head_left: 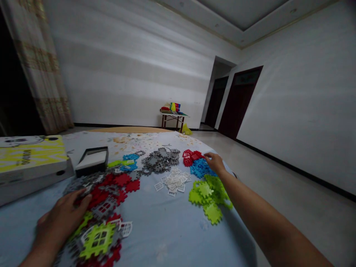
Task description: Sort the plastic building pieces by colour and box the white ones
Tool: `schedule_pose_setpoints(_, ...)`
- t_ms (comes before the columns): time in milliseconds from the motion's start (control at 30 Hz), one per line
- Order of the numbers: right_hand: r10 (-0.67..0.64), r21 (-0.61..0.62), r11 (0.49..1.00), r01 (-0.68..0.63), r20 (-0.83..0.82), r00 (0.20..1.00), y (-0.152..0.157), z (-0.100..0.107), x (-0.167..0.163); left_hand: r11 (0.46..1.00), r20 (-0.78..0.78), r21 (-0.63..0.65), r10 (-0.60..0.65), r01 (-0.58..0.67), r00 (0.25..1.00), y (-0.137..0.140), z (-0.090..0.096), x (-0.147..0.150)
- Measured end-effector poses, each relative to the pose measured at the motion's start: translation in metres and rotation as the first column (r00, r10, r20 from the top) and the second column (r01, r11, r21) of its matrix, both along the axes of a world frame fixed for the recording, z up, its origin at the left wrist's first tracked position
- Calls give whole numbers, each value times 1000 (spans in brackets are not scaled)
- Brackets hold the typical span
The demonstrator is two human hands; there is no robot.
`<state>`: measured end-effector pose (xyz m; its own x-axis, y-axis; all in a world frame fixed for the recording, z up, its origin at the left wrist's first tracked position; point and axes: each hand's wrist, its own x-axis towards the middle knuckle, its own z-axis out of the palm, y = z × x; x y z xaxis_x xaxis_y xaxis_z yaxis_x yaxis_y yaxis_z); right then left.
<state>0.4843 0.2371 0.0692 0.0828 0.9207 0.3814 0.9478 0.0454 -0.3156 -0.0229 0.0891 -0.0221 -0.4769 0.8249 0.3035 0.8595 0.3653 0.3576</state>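
My right hand (215, 162) reaches to the far right of the table, its fingertips pinched on a red interlocking building tile at the edge of the red pile (191, 157). Just under that hand lies a blue tile pile (201, 168), and nearer me a lime green one (210, 193). On the left, my left hand (61, 218) rests on a mixed heap of tiles (104, 194), thumb and fingers apart. Red, grey, green and white pieces make up this heap. A lime green window tile (98, 240) lies on its near part.
Grey tiles (160, 160) and white window pieces (174, 181) form piles mid-table. A black open-topped box (92, 160) and a yellow-and-white carton (33, 159) stand at left. The cloth-covered table (155, 230) curves away at right. A small table (174, 114) stands by the wall.
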Motion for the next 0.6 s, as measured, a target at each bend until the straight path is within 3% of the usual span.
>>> schedule_pose_setpoints(133, 202, 35, 979, -200, -59, 978, -14, -11, -40, 1000, 41, -16, 6, -6, 999, -13, 18, 21)
schedule_pose_setpoints(333, 566, 120, 824, -554, -121, 815, -54, -33, -114, 1000, 39, 21, 4, -5, 999, -19, 23, 31)
schedule_pose_setpoints(600, 736, 90, 674, -734, -166, 656, -100, -39, -170, 994, 107, 89, -70, 61, 992, -15, 21, 37)
